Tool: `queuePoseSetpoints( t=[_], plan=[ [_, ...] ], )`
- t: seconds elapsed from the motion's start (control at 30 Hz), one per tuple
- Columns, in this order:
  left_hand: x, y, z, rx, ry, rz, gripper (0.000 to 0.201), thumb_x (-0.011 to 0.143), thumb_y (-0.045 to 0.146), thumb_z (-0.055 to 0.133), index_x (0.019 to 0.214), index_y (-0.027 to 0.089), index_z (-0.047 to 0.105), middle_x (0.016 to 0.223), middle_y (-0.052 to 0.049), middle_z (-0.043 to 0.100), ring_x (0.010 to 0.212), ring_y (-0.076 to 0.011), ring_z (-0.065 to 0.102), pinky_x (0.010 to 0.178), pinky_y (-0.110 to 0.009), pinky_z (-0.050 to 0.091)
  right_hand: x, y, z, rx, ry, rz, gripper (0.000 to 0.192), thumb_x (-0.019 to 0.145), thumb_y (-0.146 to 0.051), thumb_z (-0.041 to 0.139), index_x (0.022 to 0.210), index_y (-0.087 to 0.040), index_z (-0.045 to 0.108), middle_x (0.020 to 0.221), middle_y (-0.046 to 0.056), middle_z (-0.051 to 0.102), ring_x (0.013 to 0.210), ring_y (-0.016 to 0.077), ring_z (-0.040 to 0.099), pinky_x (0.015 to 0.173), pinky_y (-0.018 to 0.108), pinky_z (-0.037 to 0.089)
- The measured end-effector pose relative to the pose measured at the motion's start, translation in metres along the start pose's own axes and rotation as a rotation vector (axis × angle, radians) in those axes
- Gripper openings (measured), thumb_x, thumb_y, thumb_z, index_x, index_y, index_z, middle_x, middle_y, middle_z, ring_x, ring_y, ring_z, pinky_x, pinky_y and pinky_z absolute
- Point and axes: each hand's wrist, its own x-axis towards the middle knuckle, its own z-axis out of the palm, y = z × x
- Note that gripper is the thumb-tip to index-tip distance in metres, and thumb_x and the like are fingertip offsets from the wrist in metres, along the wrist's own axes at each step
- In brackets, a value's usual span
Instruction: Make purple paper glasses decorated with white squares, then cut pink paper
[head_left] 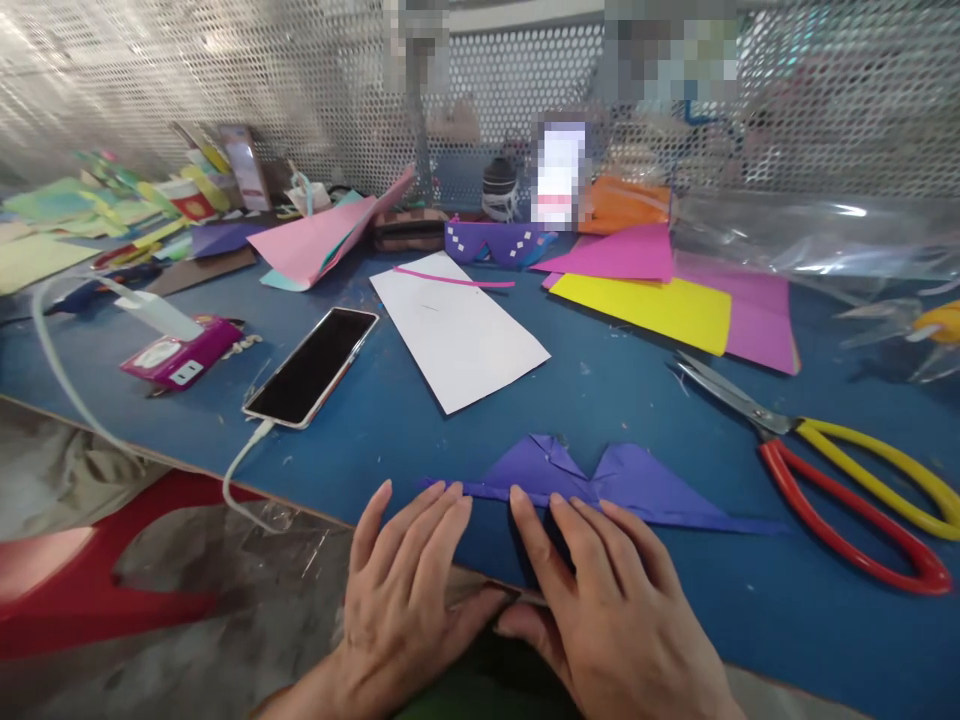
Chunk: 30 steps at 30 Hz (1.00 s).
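A: Start at the far left. What's there?

B: A loose pile of coloured paper scraps [112, 205], thin and matte, green, yellow and pink. Nearer, a glossy magenta charger block [180, 358] with a white label; the print is too small to read. Just right of it a phone [313, 365] lies face up, dark glass, rounded corners, a white cable [240, 465] plugged into its near end.

A: And the middle?

B: A plain white sheet [457, 330], rectangular, with a narrow pink paper strip [454, 279] across its top. In front of it, at the near edge of the scuffed blue table [390, 420], lies the folded purple paper [600, 482]: creased flat, two pointed wings with a notch between.

A: The hands?

B: The left hand [401, 600] is flat, fingers spread and gripping nothing, its fingertips [450, 495] just at the paper's left tip. The right hand [607, 610] is also open and flat, fingers pressing on the paper's near edge.

A: Further right?

B: Yellow and magenta card sheets [675, 300], smooth and overlapping, then large scissors [825, 470] with steel blades and glossy red and yellow loop handles. Crinkled clear plastic film [825, 240] lies behind, under a perforated metal screen [225, 80].
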Motion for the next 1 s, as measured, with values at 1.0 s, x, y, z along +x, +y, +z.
queuePoseSetpoints(
  t=[1.0],
  plan=[
    [0.004, -0.006, -0.009, 0.052, -0.051, -0.001, 0.053, 0.091, 0.048, 0.056, 0.119, 0.005, 0.067, 0.11, -0.015, 0.072, 0.108, -0.0287, 0.061, 0.119, -0.047, 0.019, 0.012, -0.008, -0.006, 0.014, 0.023, 0.061, 0.047, 0.101, -0.033, 0.034, 0.129, -0.008, 0.062, 0.105, 0.015, 0.067, 0.101, 0.026, 0.056, 0.095, 0.042, 0.04]
  ],
)
